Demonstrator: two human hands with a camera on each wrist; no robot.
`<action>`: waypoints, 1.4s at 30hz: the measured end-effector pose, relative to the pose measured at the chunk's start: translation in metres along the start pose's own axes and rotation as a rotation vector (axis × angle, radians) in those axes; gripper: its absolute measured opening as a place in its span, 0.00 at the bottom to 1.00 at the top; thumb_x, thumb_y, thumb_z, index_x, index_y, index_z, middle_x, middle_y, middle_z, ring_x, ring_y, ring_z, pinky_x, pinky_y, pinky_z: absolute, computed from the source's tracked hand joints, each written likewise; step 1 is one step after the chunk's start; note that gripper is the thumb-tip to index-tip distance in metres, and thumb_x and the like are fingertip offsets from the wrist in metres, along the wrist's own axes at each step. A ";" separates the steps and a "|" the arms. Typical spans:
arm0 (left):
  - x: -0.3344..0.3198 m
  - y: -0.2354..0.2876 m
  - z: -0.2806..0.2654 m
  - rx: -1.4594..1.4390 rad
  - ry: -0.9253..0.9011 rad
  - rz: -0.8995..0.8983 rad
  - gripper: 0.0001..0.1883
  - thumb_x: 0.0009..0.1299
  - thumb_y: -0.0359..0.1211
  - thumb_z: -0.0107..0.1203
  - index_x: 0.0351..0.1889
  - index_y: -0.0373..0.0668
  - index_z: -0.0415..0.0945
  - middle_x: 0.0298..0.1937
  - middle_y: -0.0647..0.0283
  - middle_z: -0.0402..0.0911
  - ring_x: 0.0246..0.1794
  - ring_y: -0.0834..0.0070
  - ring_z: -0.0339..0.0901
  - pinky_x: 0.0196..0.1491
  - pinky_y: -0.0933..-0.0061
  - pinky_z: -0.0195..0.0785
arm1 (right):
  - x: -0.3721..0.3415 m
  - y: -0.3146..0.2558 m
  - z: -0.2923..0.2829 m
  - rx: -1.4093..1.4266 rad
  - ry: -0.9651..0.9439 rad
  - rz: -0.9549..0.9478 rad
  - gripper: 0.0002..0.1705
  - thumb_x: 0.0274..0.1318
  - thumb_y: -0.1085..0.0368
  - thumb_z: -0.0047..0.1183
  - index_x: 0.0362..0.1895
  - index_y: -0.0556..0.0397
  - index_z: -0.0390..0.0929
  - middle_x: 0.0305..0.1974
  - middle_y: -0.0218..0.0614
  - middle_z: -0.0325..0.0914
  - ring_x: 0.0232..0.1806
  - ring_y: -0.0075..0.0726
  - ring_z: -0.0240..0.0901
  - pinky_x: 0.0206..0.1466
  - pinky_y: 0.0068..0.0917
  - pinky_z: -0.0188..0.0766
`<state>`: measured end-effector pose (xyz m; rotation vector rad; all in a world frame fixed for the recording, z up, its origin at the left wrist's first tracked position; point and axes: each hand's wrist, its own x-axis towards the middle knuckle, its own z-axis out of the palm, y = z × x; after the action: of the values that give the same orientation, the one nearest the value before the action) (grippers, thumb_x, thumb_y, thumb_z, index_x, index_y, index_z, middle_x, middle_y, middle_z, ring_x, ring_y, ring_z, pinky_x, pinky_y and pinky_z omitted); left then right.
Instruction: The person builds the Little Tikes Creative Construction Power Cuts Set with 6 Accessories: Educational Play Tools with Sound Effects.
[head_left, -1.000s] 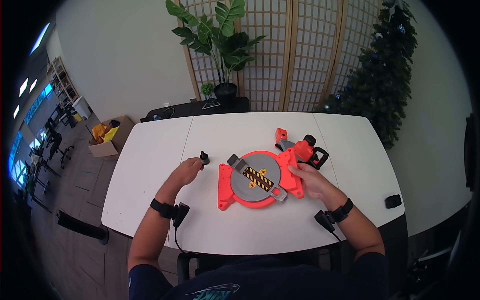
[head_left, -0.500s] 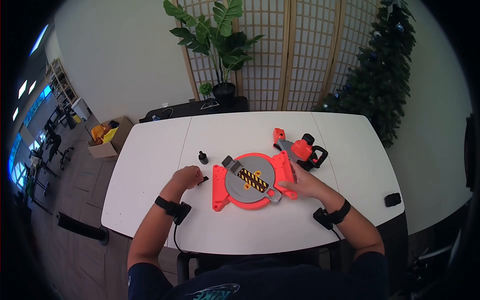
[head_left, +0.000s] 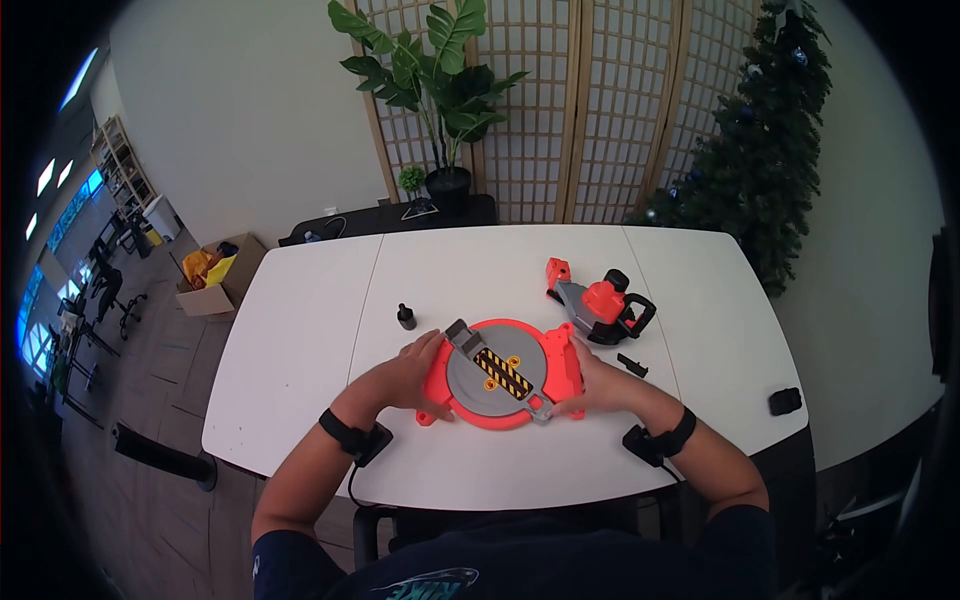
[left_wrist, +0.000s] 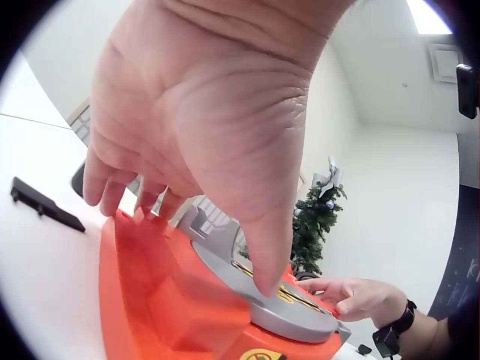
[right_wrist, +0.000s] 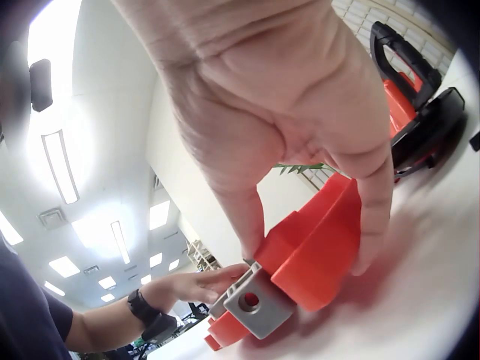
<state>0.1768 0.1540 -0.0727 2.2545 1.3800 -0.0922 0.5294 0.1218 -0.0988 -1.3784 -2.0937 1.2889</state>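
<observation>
In the head view, a red toy saw base [head_left: 430, 385] with a round grey turntable [head_left: 483, 390] and striped strip lies on the table. My left hand [head_left: 398, 380] grips its left wing; in the left wrist view, the fingers reach the far edge of the red wing [left_wrist: 135, 292] and the thumb is over the turntable. My right hand [head_left: 607, 384] holds the right wing, with thumb and fingers on either side of the red part [right_wrist: 319, 251] in the right wrist view. A thin black strip [left_wrist: 46, 202] lies beside the base.
A red-and-grey toy saw [head_left: 603, 302] with a black handle lies behind the base, to the right. Another black strip [head_left: 632, 366] is beside my right hand. A small black piece [head_left: 406, 317] stands at the left, and a black object [head_left: 785, 401] lies by the right edge.
My left hand has left the small black pieces and taken hold of the base's left wing. The base has shifted left and slightly nearer. The strip on the right has come into view.
</observation>
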 end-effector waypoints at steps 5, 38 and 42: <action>0.000 0.000 0.011 0.090 0.090 0.063 0.73 0.40 0.53 0.80 0.78 0.32 0.44 0.79 0.46 0.50 0.78 0.48 0.54 0.74 0.56 0.62 | -0.006 -0.017 0.002 -0.073 -0.019 0.000 0.82 0.40 0.47 0.78 0.78 0.64 0.23 0.75 0.61 0.54 0.76 0.54 0.57 0.74 0.37 0.61; -0.001 0.006 0.019 -0.015 0.233 0.084 0.62 0.39 0.48 0.78 0.71 0.35 0.56 0.71 0.52 0.65 0.60 0.48 0.77 0.58 0.57 0.77 | 0.004 0.021 -0.064 -0.742 0.556 -0.070 0.25 0.46 0.81 0.61 0.50 0.47 0.82 0.76 0.48 0.52 0.75 0.59 0.53 0.67 0.44 0.73; -0.001 0.006 0.021 0.002 0.252 0.096 0.62 0.38 0.48 0.79 0.71 0.35 0.56 0.71 0.52 0.65 0.59 0.49 0.78 0.57 0.56 0.78 | 0.020 0.025 -0.076 -0.520 0.524 -0.125 0.23 0.46 0.88 0.53 0.43 0.50 0.81 0.71 0.46 0.61 0.71 0.57 0.60 0.67 0.40 0.72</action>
<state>0.1850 0.1416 -0.0883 2.3932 1.3915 0.2304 0.5850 0.1803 -0.0816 -1.5335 -2.1463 0.2753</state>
